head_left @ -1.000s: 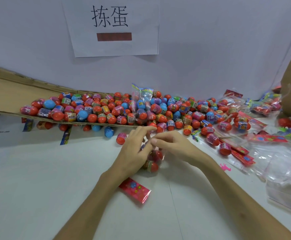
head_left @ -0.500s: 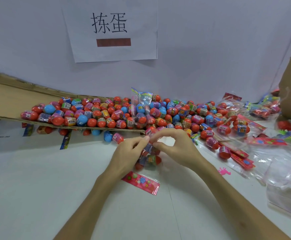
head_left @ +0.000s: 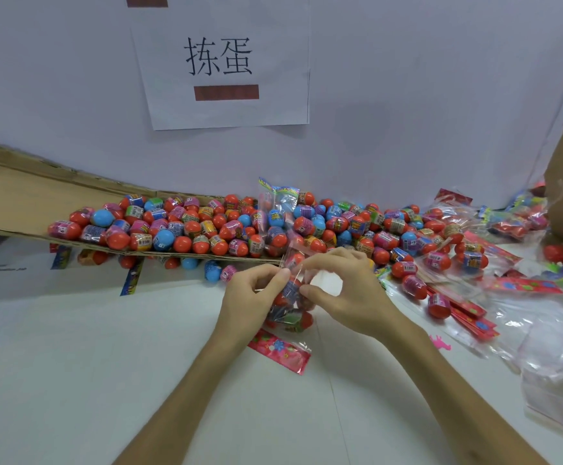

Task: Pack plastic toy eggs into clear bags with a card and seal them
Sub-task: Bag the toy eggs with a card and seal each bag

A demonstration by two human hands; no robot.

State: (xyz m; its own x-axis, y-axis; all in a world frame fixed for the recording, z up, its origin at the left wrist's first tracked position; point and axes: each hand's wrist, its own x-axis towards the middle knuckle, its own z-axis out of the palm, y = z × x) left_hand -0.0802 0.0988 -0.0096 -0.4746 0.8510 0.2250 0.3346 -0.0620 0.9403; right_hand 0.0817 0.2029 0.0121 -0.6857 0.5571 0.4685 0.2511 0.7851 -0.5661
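A: Start with the biggest thing. What carries it all?

B: A smooth white table (head_left: 72, 380), hard and matte. Along its far edge a flat sheet of corrugated cardboard (head_left: 15, 196) lies under a heap of plastic toy eggs (head_left: 186, 229): glossy two-part shells, mostly red with blue ones mixed in, banded with printed labels. Rigid and light, I'd judge, and apt to roll.

A: And toward the right edge?

B: Loose clear bags (head_left: 558, 374), thin crinkly film (it catches the light in streaks), with sealed packs (head_left: 508, 223) behind them near the far right corner.

A: Where is the piece being worked?

B: Mid-table, just in front of the heap. A clear bag (head_left: 293, 307) already holds several eggs, and its red flowered card (head_left: 280, 350) sticks out toward the near edge, flat and stiff.

A: The hands?

B: The left hand (head_left: 249, 297) and right hand (head_left: 347, 290) each pinch the bag's open mouth between thumb and fingertips, close together. The film is slippery and limp, so hold it at the mouth, where nothing bulges; the eggs' weight hangs below.

A: Sealed?

B: I cannot tell.
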